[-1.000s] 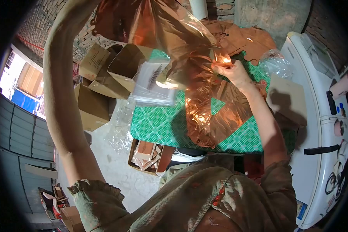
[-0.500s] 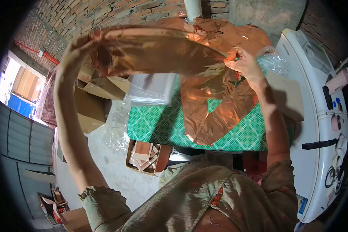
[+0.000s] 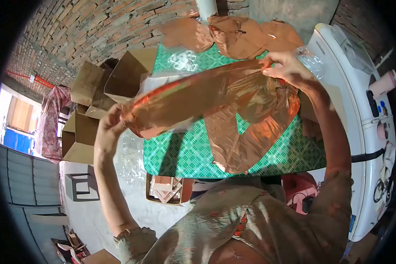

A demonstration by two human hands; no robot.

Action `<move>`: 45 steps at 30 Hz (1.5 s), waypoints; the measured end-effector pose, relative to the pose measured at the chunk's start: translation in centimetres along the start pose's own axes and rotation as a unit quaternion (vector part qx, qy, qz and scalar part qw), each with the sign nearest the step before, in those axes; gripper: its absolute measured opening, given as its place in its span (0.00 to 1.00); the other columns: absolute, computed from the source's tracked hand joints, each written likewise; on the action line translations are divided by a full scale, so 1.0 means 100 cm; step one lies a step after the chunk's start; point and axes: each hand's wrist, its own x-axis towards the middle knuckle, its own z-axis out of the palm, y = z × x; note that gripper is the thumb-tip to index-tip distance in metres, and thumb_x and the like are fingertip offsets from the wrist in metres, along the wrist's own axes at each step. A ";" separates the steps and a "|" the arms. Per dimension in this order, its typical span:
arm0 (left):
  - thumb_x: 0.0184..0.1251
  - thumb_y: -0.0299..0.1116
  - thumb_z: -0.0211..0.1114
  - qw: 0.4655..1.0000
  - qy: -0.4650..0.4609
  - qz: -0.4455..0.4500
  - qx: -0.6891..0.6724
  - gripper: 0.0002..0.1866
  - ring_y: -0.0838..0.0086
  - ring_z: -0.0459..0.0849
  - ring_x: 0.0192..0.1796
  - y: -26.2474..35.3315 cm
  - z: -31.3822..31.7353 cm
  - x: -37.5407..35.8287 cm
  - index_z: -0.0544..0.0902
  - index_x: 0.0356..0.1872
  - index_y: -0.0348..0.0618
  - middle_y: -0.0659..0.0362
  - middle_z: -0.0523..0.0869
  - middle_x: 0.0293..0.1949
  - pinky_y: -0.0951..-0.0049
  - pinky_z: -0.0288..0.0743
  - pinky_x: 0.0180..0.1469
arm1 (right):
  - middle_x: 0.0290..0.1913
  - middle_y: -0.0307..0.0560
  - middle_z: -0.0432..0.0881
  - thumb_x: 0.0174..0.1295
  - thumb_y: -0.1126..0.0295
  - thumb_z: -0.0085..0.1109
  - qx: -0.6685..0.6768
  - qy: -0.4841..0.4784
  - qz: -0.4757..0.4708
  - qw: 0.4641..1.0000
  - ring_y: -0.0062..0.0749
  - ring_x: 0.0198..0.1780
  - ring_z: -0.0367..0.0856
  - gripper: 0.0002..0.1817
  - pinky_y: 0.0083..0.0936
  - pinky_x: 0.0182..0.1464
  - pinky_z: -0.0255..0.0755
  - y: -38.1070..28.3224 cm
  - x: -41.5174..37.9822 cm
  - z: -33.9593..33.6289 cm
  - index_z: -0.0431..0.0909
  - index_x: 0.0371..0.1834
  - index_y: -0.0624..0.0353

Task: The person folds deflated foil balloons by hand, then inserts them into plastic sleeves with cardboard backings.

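Note:
A flat, copper-coloured foil balloon [image 3: 193, 94], shiny and uninflated, stretches between my two hands above the table. My left hand [image 3: 111, 123] pinches its left end, out past the table's left side. At the upper right, my right hand [image 3: 290, 69] grips the other end between thumb and fingers. From there the foil hangs down in a bent strip, its lower part over the green checked tablecloth [image 3: 180, 154]. Behind the raised foil lie a stack of clear plastic sleeves [image 3: 156, 80], partly covered, and a small heap of white loops [image 3: 183, 60].
More copper foil pieces [image 3: 251, 37] cover the table's far edge, with crumpled clear plastic [image 3: 311, 61] at right. Cardboard boxes [image 3: 125, 79] stand to the left. A white fridge-like appliance [image 3: 347, 88] borders the right side. An open box of scraps [image 3: 167, 189] is below the front edge.
My left hand has come down and to the right, lowering its end of the foil. The foil now slants up toward my right hand. The white loops have come into view.

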 end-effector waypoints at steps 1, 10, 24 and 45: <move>0.70 0.26 0.72 0.999 0.026 -0.033 -0.024 0.05 0.74 0.83 0.57 -0.008 0.008 -0.008 0.89 0.39 0.33 0.59 0.84 0.57 0.73 0.76 0.60 | 0.28 0.30 0.75 0.68 0.69 0.65 0.024 0.005 0.006 1.000 0.12 0.29 0.69 0.07 0.17 0.29 0.59 -0.003 -0.001 0.002 0.81 0.39 0.61; 0.69 0.25 0.71 0.969 -0.009 -0.229 -0.090 0.18 0.77 0.88 0.46 -0.075 0.120 -0.077 0.82 0.59 0.34 0.59 0.91 0.44 0.75 0.79 0.55 | 0.24 0.28 0.67 0.66 0.75 0.64 -0.171 -0.067 -0.109 0.977 0.13 0.28 0.65 0.06 0.21 0.30 0.60 0.033 0.041 -0.028 0.76 0.35 0.60; 0.73 0.22 0.69 0.861 0.032 -0.290 -0.415 0.12 0.76 0.88 0.42 -0.109 0.239 -0.116 0.78 0.52 0.38 0.63 0.83 0.39 0.69 0.90 0.53 | 0.31 0.45 0.72 0.66 0.76 0.64 -0.456 -0.149 -0.119 0.869 0.31 0.33 0.70 0.10 0.34 0.39 0.67 0.103 0.129 0.005 0.70 0.34 0.63; 0.81 0.33 0.61 0.846 0.065 -0.285 -0.445 0.16 0.74 0.89 0.44 -0.108 0.240 -0.113 0.75 0.60 0.33 0.57 0.86 0.42 0.70 0.89 0.51 | 0.35 0.41 0.68 0.68 0.78 0.59 -0.399 -0.189 -0.094 0.892 0.26 0.38 0.66 0.07 0.29 0.43 0.67 0.119 0.132 0.008 0.69 0.40 0.62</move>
